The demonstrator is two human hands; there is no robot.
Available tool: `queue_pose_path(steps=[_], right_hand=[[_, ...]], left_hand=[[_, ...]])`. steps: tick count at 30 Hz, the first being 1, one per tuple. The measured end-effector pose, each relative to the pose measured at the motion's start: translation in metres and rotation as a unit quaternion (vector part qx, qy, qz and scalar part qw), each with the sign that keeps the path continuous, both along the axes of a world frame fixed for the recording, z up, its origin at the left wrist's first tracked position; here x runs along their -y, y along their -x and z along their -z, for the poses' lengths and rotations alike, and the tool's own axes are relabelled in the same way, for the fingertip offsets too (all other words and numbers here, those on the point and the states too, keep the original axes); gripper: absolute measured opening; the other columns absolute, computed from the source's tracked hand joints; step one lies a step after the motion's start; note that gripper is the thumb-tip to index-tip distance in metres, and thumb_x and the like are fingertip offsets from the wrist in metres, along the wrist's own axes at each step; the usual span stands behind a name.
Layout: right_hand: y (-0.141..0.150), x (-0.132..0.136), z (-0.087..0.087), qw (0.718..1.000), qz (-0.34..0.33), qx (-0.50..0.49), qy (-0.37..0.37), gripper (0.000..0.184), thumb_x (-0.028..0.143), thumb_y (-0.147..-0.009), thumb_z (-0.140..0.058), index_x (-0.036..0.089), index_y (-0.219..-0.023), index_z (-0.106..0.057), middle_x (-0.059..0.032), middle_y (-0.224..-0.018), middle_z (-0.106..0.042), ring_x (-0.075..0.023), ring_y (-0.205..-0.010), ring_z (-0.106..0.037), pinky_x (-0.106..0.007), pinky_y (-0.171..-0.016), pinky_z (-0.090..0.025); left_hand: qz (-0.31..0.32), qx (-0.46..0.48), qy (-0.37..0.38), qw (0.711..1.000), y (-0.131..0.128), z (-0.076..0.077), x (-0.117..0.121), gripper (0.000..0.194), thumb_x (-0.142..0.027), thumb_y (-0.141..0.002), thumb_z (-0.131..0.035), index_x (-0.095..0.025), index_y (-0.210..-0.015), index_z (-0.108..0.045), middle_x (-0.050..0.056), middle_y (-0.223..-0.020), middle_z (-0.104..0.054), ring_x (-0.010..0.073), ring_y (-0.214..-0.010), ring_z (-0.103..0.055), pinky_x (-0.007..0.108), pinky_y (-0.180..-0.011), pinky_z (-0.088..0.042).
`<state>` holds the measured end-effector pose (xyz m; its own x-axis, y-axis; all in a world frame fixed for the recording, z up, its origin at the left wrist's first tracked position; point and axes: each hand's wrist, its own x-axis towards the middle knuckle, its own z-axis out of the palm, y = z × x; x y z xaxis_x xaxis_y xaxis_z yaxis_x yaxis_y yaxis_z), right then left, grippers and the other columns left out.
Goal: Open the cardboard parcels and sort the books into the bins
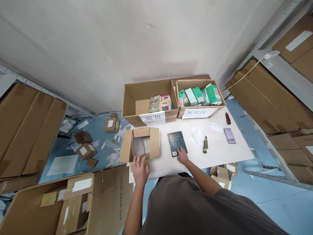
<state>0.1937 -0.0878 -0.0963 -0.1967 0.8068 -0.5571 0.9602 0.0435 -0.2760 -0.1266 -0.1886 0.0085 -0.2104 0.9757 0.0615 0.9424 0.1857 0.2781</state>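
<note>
A dark-covered book (176,142) lies flat on the white table, its barcode at the near left corner. My right hand (182,155) rests on the book's near right part, fingers apart. To the left stands a small cardboard box (155,143) with its flaps folded out; a pale sheet or lining shows inside. At the near edge of that box, my left hand (140,170) lies over the flap with its fingers spread. Its fingertips reach the box's rim, and the thumb is partly hidden.
Behind stand a labelled carton (132,120) holding several books and another carton (181,114) with several green boxes. A yellow-black utility knife (205,144), a red cutter (228,118) and crumpled white paper (197,135) lie rightward. A large carton (107,195) stands on the floor at left.
</note>
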Motion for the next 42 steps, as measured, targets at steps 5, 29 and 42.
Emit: queue_pose_path(steps=[5, 29, 42], right_hand=[[-0.024, -0.015, -0.014, 0.998, 0.003, -0.045, -0.049, 0.079, 0.018, -0.087, -0.062, 0.019, -0.161, -0.035, -0.0159, -0.171, -0.017, -0.0322, -0.155, -0.023, -0.043, -0.121, -0.031], [-0.061, -0.05, 0.059, 0.985, 0.146, -0.088, -0.01, 0.082, 0.023, -0.08, -0.071, 0.02, -0.156, -0.042, -0.0159, -0.144, -0.046, -0.0316, -0.127, -0.05, -0.037, -0.11, -0.038], [-0.063, -0.059, 0.024, 0.951, 0.222, -0.216, 0.006, 0.08, 0.039, -0.078, -0.076, 0.026, -0.152, -0.048, -0.0135, -0.152, -0.046, -0.0349, -0.142, -0.042, -0.046, -0.115, -0.037]], left_hand=[[0.046, 0.13, 0.008, 0.99, -0.05, 0.019, -0.037, 0.043, -0.019, -0.095, -0.045, -0.02, -0.134, -0.061, 0.011, -0.135, -0.065, 0.0241, -0.132, -0.056, 0.04, -0.116, -0.044], [-0.257, 0.438, 0.255, 0.823, -0.183, 0.193, -0.134, 0.032, -0.022, -0.07, -0.081, -0.019, -0.1, -0.072, 0.0, -0.079, -0.071, 0.0184, -0.079, -0.071, 0.027, -0.074, -0.051], [-0.169, 0.58, 0.183, 0.775, -0.193, 0.14, -0.123, 0.045, -0.031, -0.074, -0.078, -0.021, -0.112, -0.058, -0.006, -0.075, -0.062, 0.0116, -0.063, -0.061, 0.024, -0.063, -0.05]])
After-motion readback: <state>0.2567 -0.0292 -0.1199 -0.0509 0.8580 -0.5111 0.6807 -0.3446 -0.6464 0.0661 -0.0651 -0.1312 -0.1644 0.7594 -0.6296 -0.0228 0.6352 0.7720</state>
